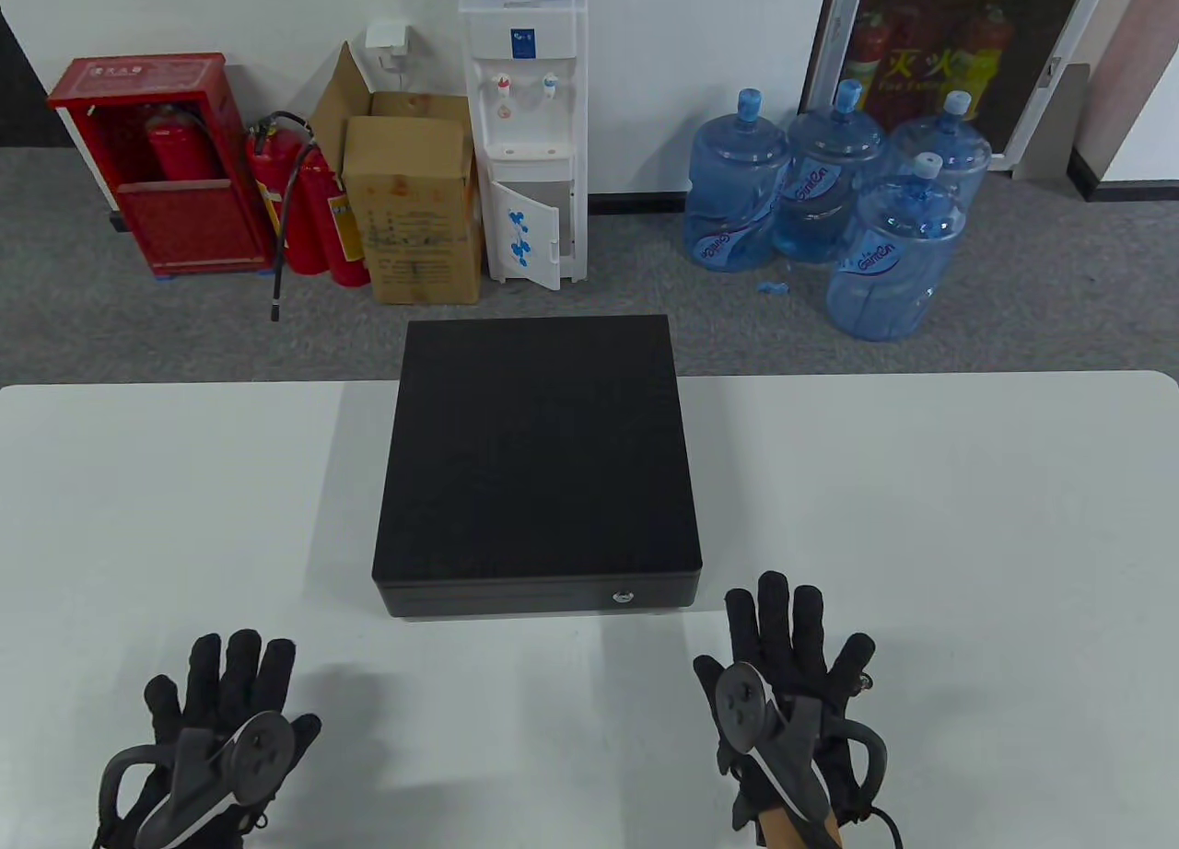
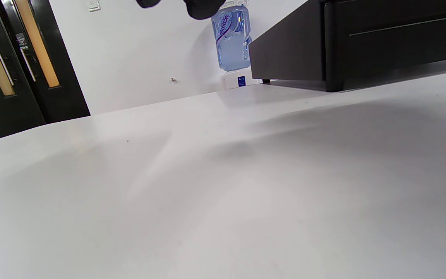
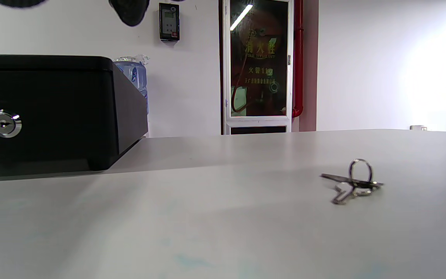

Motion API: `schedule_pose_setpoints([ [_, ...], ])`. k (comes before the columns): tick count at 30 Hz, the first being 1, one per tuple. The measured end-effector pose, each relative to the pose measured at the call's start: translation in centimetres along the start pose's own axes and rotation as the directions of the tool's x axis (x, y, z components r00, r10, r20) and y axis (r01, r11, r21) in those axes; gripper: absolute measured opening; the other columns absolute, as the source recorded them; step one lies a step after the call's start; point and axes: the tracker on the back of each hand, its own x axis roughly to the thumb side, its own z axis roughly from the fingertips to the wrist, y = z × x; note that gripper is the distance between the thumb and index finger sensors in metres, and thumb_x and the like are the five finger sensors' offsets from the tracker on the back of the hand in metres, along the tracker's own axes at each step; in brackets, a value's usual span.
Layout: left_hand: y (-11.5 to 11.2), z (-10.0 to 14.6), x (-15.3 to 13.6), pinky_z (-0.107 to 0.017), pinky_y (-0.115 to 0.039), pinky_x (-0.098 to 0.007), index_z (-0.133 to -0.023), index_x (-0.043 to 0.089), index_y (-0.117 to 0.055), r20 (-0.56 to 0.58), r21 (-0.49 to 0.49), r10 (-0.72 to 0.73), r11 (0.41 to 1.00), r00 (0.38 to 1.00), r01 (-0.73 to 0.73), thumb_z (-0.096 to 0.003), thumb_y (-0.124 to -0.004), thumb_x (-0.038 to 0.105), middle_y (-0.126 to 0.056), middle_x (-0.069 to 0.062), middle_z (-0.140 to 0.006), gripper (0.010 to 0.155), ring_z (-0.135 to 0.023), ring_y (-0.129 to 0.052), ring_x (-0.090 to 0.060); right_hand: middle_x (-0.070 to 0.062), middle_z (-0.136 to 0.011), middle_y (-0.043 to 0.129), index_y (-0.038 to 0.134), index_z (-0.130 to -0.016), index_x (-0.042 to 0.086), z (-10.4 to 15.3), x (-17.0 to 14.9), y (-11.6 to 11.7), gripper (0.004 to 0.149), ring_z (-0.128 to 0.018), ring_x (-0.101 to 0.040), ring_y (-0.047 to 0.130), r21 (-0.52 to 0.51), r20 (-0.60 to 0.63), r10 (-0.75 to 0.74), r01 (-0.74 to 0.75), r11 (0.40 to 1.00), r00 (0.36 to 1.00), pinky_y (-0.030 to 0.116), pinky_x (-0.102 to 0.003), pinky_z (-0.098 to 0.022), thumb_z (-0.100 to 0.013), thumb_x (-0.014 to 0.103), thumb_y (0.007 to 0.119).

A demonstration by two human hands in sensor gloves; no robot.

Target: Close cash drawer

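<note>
Table view: the cash drawer (image 1: 539, 467) sits mid-table, its back edge overhanging the far edge of the white table (image 1: 921, 517), its front face flush with the housing, so it reads as closed. The lock (image 1: 624, 597) is on that front face, right of centre. Bare tabletop lies left, right and in front of the drawer. A key ring (image 3: 352, 182) lies on the table to the right of the drawer's front, well apart from it. The left hand (image 1: 221, 729) is in front of the drawer's left corner, fingers spread, gripping nothing. The right hand (image 1: 792, 692) is just in front of the drawer's right corner, fingers extended and spread, holding nothing, apart from the drawer.
</note>
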Motion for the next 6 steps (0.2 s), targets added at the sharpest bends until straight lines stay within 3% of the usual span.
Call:
schedule_pose_setpoints([
  [6, 0.01, 0.00, 0.05, -0.076, -0.032, -0.075, -0.119, 0.031, -0.023, 0.004, -0.001, 0.001, 1.000, 1.000, -0.001, -0.0500, -0.045, 0.070, -0.031, -0.011, -0.130, 0.082, -0.120, -0.027, -0.046, 0.019, -0.119, 0.016, 0.031, -0.107, 0.051, 0.04, -0.12, -0.02, 0.076, -0.113, -0.014, 0.018, -0.001, -0.003, -0.004, 0.004, 1.000, 1.000, 0.020, -0.060, -0.075, -0.035, 0.072, 0.045],
])
